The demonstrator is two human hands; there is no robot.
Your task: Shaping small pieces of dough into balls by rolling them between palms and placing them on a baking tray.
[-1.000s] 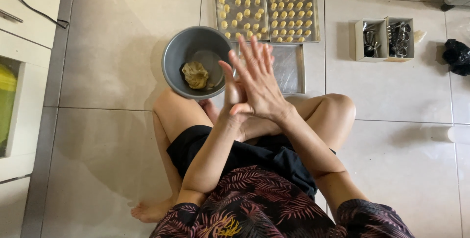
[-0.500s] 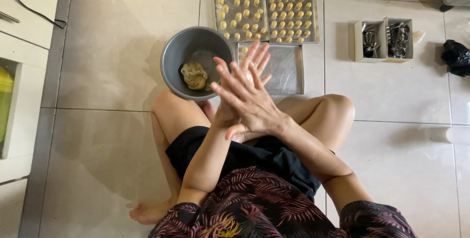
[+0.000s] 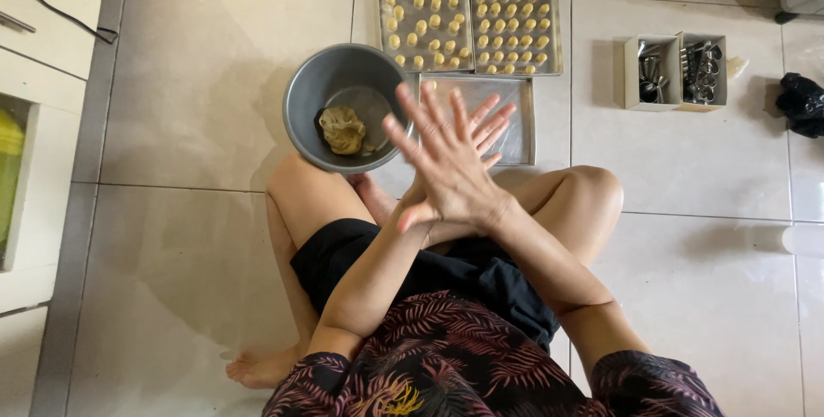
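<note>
Both palms have slid against each other since a second ago: then my fingers pointed more upright, now my right hand (image 3: 451, 164) lies on top, fingers splayed and angled up and to the left, sweeping across my left hand (image 3: 481, 129), whose fingertips show beyond it toward the right. Hands flat, pressed palm to palm, fully open. Whatever may sit between the palms is hidden; I cannot tell if a piece of dough is there.

Position note: the lump of dough (image 3: 342, 129) lies in the bottom of the grey bowl (image 3: 302, 99), on the floor just ahead of my left knee. From the hands it lies to the left and slightly forward, near but apart. My left hand would be on the bowl's side, though at present it sits under and right of the other.

The empty metal tray (image 3: 519, 117) lies directly beyond the hands, long axis left to right. Two filled trays (image 3: 470, 14) of small dough balls sit behind it, side by side. A box of metal cutters (image 3: 676, 69) rests well off to the right.
</note>
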